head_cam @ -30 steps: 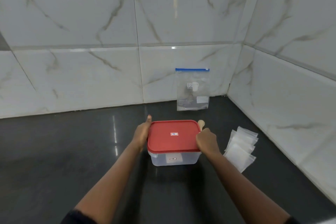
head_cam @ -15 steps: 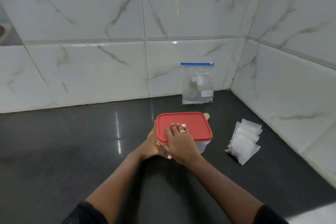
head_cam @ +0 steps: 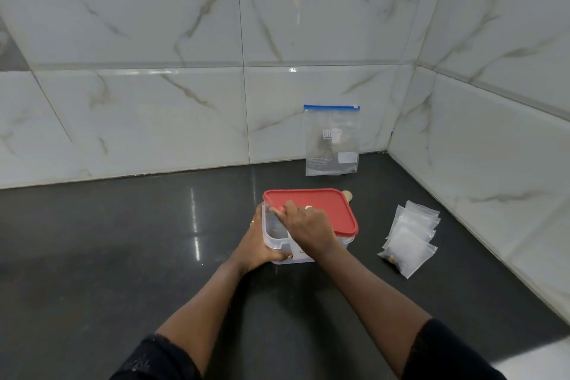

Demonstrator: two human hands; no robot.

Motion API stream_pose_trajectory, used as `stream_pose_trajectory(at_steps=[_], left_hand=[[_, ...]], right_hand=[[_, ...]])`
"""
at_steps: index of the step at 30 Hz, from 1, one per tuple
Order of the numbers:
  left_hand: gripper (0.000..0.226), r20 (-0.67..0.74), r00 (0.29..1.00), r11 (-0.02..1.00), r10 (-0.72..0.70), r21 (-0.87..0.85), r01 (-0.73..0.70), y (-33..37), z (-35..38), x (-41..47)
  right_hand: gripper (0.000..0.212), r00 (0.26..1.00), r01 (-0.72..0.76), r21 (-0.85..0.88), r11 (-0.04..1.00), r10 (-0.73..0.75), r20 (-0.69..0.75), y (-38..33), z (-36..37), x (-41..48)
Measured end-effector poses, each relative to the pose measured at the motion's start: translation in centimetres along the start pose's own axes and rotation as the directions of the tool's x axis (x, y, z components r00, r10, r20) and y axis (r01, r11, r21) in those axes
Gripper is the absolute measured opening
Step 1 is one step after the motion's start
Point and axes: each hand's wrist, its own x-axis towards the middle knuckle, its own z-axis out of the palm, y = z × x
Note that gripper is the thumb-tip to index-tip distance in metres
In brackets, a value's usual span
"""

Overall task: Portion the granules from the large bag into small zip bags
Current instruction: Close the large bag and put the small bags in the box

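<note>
right hand (head_cam: 303, 225) lifts red lid (head_cam: 324, 207) off clear container (head_cam: 273, 231).

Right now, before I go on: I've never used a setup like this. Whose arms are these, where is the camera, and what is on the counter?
There is no machine here. These are a person's two bare arms, seen from one wide-angle camera worn on the head, looking forward and down. The left hand grips the near left side of a clear container, steadying it. The right hand pinches the near left edge of its red lid, which appears to be lifting there. Everything sits on a dark counter in a tiled corner. A large zip bag with a blue seal stands against the back wall. A pile of small zip bags lies to the right, and the nearest holds something brownish.
</note>
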Motion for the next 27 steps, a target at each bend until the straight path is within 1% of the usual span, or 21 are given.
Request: stream_pose_trajectory(at_steps=[1, 3, 4, 5, 6, 7, 8, 10, 11, 12, 14, 16, 18, 20, 21, 22, 23, 24, 25, 26, 27], left_hand=[[0.108, -0.005, 1.0, 1.0, 0.008, -0.003, -0.008, 0.1, -0.1, 0.0], [0.106, -0.005, 1.0, 1.0, 0.013, -0.028, -0.013, 0.1, 0.1, 0.0], [0.105, -0.004, 1.0, 0.999, 0.012, -0.041, -0.012, 0.1, 0.0, -0.2], [0.105, -0.002, 1.0, 0.999, 0.015, -0.052, -0.016, 0.1, 0.0, -0.2], [0.105, 0.002, 1.0, 0.998, 0.021, -0.06, -0.021, 0.1, 0.0, -0.3], [0.105, 0.012, 1.0, 0.998, 0.028, -0.064, -0.027, 0.1, -0.1, -0.3], [0.106, 0.03, 0.999, 0.997, 0.037, -0.07, -0.035, 0.1, -0.3, -0.3], [0.11, 0.07, 0.996, 0.995, 0.051, -0.091, -0.045, 0.2, -0.5, -0.2], [0.112, 0.092, 0.994, 0.994, 0.057, -0.099, -0.048, 0.3, -0.7, -0.3], [0.111, 0.116, 0.992, 0.993, 0.058, -0.105, -0.045, 0.2, -1.0, -0.4], [0.101, 0.16, 0.985, 0.996, 0.064, -0.068, -0.054, -0.3, -1.8, -1.0], [0.089, 0.154, 0.985, 0.994, 0.076, 0.061, -0.086, -1.4, -3.3, -1.5], [0.075, 0.088, 0.995, 0.986, 0.05, 0.155, -0.063, -2.0, -4.7, -1.2], [0.056, -0.04, 0.999, 0.986, -0.03, 0.161, 0.036, -1.5, -5.2, 0.3], [0.05, -0.105, 0.992, 0.981, -0.076, 0.168, 0.093, -0.7, -5.4, 1.7], [0.05, -0.142, 0.981, 0.979, -0.132, 0.139, 0.152, 0.0, -5.4, 3.0], [0.054, -0.156, 0.967, 0.977, -0.2, 0.04, 0.209, 0.8, -5.4, 4.3], [0.057, -0.139, 0.951, 0.957, -0.275, -0.131, 0.258, 1.6, -5.3, 5.7], [0.053, -0.096, 0.936, 0.906, -0.337, -0.305, 0.295, 2.3, -5.1, 6.8], [0.045, -0.056, 0.927, 0.845, -0.371, -0.433, 0.312, 2.7, -5.0, 8.0], [0.039, -0.045, 0.922, 0.817, -0.384, -0.481, 0.317, 3.1, -4.9, 8.8]], right_hand=[[0.062, 1.0, -0.03, 0.02, 0.999, 0.03, -0.004, 0.3, -0.3, 0.4], [0.035, 0.994, -0.1, 0.106, 0.989, 0.104, -0.033, 1.5, -0.8, 0.8], [0.033, 0.983, -0.163, 0.191, 0.968, 0.176, -0.049, 1.8, -1.4, 1.1], [0.043, 0.96, -0.244, 0.31, 0.919, 0.274, -0.057, 2.4, -2.2, 1.4], [0.055, 0.919, -0.311, 0.446, 0.839, 0.385, -0.083, 3.1, -3.0, 1.9], [0.062, 0.851, -0.395, 0.56, 0.728, 0.519, -0.074, 4.1, -3.7, 2.4], [0.06, 0.774, -0.473, 0.636, 0.61, 0.633, -0.032, 5.2, -4.4, 2.9], [0.046, 0.64, -0.577, 0.65, 0.494, 0.769, -0.016, 7.6, -5.0, 3.6], [0.043, 0.595, -0.609, 0.645, 0.461, 0.804, -0.013, 8.7, -5.2, 3.8], [0.041, 0.557, -0.629, 0.648, 0.429, 0.83, -0.009, 9.5, -5.2, 4.0], [0.04, 0.513, -0.641, 0.658, 0.395, 0.858, -0.016, 10.3, -4.9, 4.4], [0.04, 0.477, -0.645, 0.665, 0.375, 0.878, -0.033, 10.5, -4.8, 4.9], [0.039, 0.46, -0.618, 0.697, 0.363, 0.886, -0.054, 10.2, -4.8, 5.7], [0.037, 0.437, -0.578, 0.755, 0.308, 0.899, -0.033, 9.8, -4.6, 6.9], [0.036, 0.409, -0.558, 0.793, 0.244, 0.913, 0.007, 9.6, -4.1, 7.8], [0.035, 0.376, -0.534, 0.831, 0.154, 0.924, 0.07, 9.4, -3.6, 8.6], [0.033, 0.35, -0.503, 0.863, 0.043, 0.924, 0.158, 9.1, -2.8, 9.5], [0.029, 0.331, -0.456, 0.886, -0.08, 0.909, 0.253, 8.9, -1.9, 10.3], [0.025, 0.323, -0.414, 0.888, -0.199, 0.88, 0.348, 8.6, -0.7, 10.9], [0.02, 0.319, -0.388, 0.87, -0.304, 0.842, 0.436, 8.4, 0.5, 11.5], [0.015, 0.326, -0.391, 0.837, -0.383, 0.793, 0.515, 8.3, 1.8, 11.8]])
